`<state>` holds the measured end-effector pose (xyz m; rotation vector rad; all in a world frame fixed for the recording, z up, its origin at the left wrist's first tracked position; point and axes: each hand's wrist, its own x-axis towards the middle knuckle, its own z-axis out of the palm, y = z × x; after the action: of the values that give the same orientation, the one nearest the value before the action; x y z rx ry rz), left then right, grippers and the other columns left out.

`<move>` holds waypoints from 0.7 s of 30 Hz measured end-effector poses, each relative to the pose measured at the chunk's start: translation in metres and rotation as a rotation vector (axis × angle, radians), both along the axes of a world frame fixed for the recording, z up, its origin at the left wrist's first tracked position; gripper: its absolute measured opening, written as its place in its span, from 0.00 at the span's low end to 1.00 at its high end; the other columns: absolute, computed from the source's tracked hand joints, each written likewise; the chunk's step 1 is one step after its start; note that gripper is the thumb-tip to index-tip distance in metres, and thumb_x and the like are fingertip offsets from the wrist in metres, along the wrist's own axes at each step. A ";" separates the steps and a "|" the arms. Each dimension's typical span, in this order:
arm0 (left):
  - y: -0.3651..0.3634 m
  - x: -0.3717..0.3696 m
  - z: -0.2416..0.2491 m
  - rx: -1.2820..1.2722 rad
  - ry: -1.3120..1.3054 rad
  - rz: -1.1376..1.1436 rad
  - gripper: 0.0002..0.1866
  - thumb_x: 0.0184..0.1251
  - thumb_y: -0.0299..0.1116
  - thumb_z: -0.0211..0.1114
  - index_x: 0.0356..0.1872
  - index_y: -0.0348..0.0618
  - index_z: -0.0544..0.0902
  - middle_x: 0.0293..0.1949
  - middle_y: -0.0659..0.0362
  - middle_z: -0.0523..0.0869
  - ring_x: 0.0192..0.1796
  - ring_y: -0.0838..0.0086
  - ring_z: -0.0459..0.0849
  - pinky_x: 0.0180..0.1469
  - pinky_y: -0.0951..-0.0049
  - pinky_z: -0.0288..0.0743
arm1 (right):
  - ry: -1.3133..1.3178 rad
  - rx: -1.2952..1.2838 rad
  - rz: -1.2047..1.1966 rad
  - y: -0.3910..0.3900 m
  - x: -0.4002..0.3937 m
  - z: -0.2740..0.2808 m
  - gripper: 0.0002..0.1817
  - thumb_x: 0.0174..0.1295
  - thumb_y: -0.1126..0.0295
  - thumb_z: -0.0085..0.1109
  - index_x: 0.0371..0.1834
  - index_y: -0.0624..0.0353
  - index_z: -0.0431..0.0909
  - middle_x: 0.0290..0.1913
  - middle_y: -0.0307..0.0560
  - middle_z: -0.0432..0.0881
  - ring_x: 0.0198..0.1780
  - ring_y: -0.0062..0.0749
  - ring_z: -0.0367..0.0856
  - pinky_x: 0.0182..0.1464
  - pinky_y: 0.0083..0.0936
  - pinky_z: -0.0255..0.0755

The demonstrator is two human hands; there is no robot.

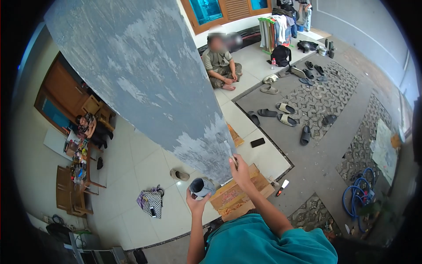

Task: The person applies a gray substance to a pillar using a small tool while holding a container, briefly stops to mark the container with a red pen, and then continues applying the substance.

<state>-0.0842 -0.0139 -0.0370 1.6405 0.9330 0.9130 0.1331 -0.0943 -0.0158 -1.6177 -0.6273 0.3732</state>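
My left hand (196, 203) is wrapped round a grey-smeared cup (204, 188), its dark opening facing up, close to the foot of a pillar. In my right hand (240, 171) is a paintbrush (230, 152), gripped by the handle, with its bristle end at the pillar's lower face. Patchy grey paint in lighter and darker strokes covers this pillar (145, 75). Below my hands, a flattened cardboard box (235, 196) lies on the tiles at the pillar's base.
A phone (258, 142) and an orange-handled scraper (282, 188) lie to the right. Several sandals (286, 119) are spread over the paving. One person (220, 66) sits on the tiles behind the pillar; another person (92, 128) sits at far left. A patterned cloth (149, 201) lies left of me.
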 end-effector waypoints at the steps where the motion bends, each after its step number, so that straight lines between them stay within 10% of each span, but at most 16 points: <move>1: -0.003 -0.002 -0.002 -0.016 -0.032 -0.009 0.40 0.40 0.24 0.82 0.58 0.31 0.72 0.52 0.51 0.81 0.52 0.65 0.83 0.56 0.66 0.79 | -0.160 0.114 -0.092 0.012 0.002 -0.003 0.14 0.71 0.63 0.54 0.47 0.65 0.72 0.39 0.63 0.80 0.39 0.59 0.80 0.41 0.42 0.73; 21: -0.056 -0.013 -0.017 -0.125 -0.038 0.021 0.39 0.40 0.22 0.82 0.58 0.32 0.71 0.52 0.50 0.80 0.53 0.64 0.83 0.58 0.64 0.79 | -0.255 -0.296 0.019 0.045 0.027 -0.041 0.17 0.72 0.55 0.50 0.45 0.60 0.72 0.29 0.67 0.81 0.34 0.68 0.80 0.36 0.57 0.73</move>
<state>-0.0971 -0.0698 -0.0542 1.5051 0.9635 0.8791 0.1605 -0.0489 -0.0565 -1.9629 -0.8096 0.2850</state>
